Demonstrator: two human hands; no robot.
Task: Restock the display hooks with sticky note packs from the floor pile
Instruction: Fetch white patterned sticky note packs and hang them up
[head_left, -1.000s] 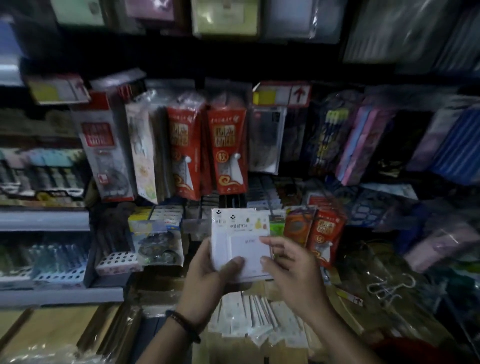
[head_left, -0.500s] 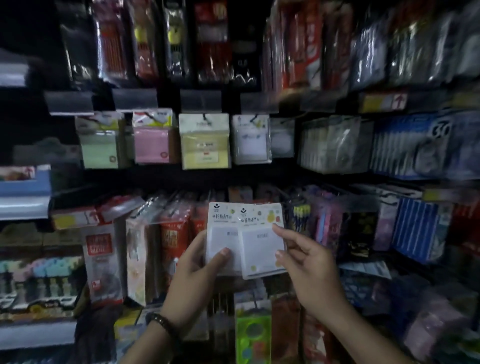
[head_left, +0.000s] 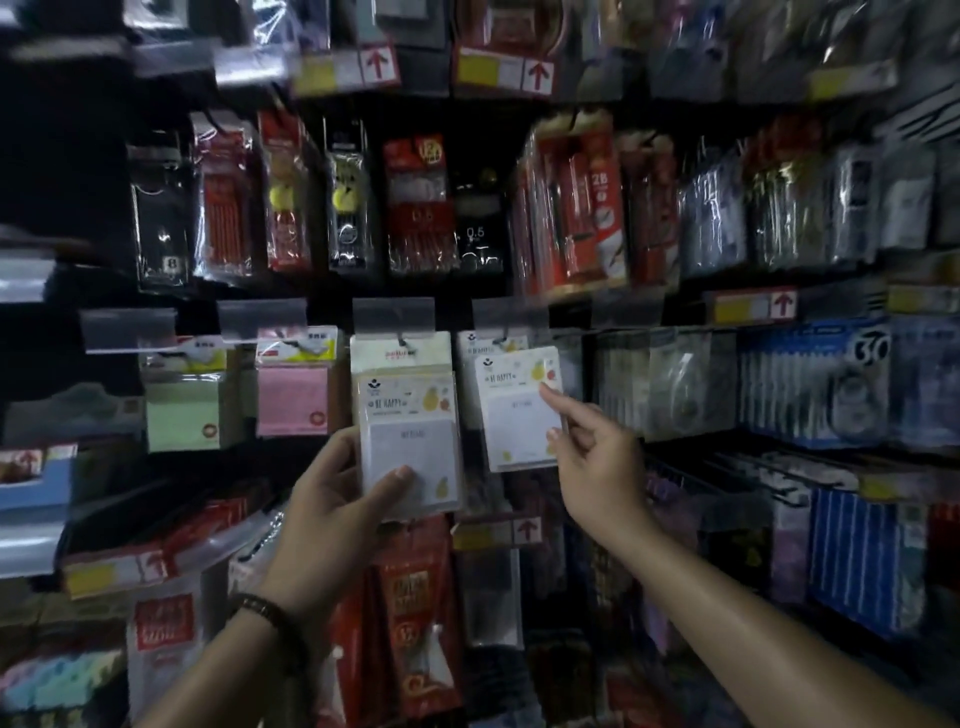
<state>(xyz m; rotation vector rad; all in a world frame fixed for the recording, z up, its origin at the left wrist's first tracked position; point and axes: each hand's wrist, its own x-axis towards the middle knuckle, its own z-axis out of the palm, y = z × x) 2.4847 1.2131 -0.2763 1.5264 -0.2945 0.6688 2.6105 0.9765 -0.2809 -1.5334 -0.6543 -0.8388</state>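
Though dim, hook wall (head_left: 393, 314) of stationery (head_left: 571, 208) (left hand (head_left: 332, 509) gripping sticky note pack (head_left: 410, 441), right hand (head_left: 597, 467) pinching second pack (head_left: 519, 415))

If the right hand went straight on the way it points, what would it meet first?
The right hand, with its pinched pack, would likely meet the hung pack behind it first; depth unclear.
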